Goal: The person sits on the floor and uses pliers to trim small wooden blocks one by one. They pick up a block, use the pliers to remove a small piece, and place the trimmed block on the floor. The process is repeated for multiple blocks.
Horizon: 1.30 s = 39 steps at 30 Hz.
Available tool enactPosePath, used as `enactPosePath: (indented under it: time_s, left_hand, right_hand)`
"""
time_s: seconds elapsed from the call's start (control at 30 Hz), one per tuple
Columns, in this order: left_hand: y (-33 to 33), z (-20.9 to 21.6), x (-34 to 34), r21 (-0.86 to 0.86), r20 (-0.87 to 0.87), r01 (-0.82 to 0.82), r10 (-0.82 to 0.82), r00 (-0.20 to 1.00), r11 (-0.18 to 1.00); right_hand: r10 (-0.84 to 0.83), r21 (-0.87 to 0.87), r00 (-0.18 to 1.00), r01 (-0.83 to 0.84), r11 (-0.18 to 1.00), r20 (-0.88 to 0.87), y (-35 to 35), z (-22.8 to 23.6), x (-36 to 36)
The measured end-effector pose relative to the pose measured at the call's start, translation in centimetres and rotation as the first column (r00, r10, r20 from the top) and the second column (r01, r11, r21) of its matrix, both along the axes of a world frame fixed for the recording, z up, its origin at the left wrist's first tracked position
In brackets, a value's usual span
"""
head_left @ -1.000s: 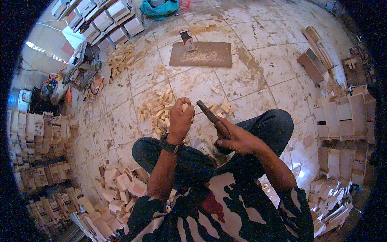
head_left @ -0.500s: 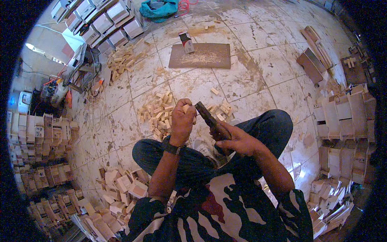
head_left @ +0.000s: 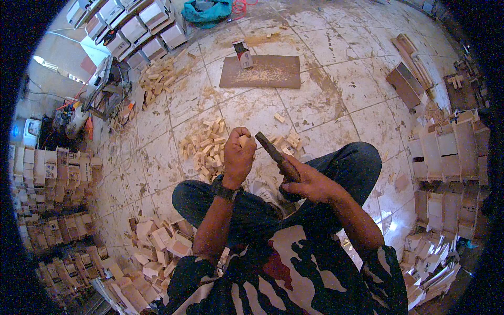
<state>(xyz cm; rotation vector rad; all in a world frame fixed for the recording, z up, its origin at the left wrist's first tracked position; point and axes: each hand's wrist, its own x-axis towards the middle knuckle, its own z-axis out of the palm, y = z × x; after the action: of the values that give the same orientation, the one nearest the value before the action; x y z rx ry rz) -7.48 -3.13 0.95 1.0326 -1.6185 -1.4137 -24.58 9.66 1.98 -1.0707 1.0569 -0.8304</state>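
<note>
My left hand (head_left: 239,159), with a dark watch on the wrist, is closed round a small pale wooden block (head_left: 244,140), mostly hidden by the fingers. A long dark flat file (head_left: 270,149) is gripped in my right hand (head_left: 304,181). Its far end points up and to the left, close beside the block, with a narrow gap between them. Beyond my left hand lies a heap of small wooden blocks (head_left: 206,149) on the tiled floor. More small wooden blocks (head_left: 287,143) lie behind the file.
Farther out, a brown board (head_left: 283,79) strewn with shavings carries a small box (head_left: 243,55). Another block pile (head_left: 157,76) lies at far left. Stacked wooden pieces (head_left: 58,170) line the left side, and more stacked pieces (head_left: 443,142) the right. Loose wood offcuts (head_left: 157,241) lie near my left elbow.
The file has turned slightly in my right hand and shows a narrower face. My left hand has shifted only a little, still round the block.
</note>
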Motion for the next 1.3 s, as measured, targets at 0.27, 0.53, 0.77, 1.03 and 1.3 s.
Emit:
enactPosePath:
  time_s: [0.27,0.53,0.77,1.03,1.3]
  left_hand:
    - [0.3,-0.7,-0.4,0.054,-0.142,-0.027,0.034,0.989,0.998]
    - [0.1,-0.4,-0.1,-0.030,-0.090,-0.014,0.011,0.996,0.999]
    - [-0.1,-0.5,-0.2,-0.123,0.002,-0.018,0.018,1.000,0.992]
    - [0.2,-0.5,-0.4,0.039,-0.039,-0.041,0.043,0.998,0.998]
    - [0.7,0.5,-1.0,-0.029,0.178,-0.148,0.151,0.972,0.989]
  right_hand:
    - [-0.013,0.121,0.978,-0.013,0.993,0.209,-0.2,0.0,-0.4]
    - [-0.008,0.163,0.962,-0.038,0.986,0.272,-0.5,-0.3,-0.6]
    - [0.030,0.114,0.991,-0.045,0.992,0.130,-0.4,0.0,-0.7]
    - [-0.029,-0.070,0.999,0.032,0.997,0.044,-0.2,-0.3,0.1]
    - [-0.125,-0.238,0.935,0.046,0.970,-0.330,-0.3,-1.1,1.1]
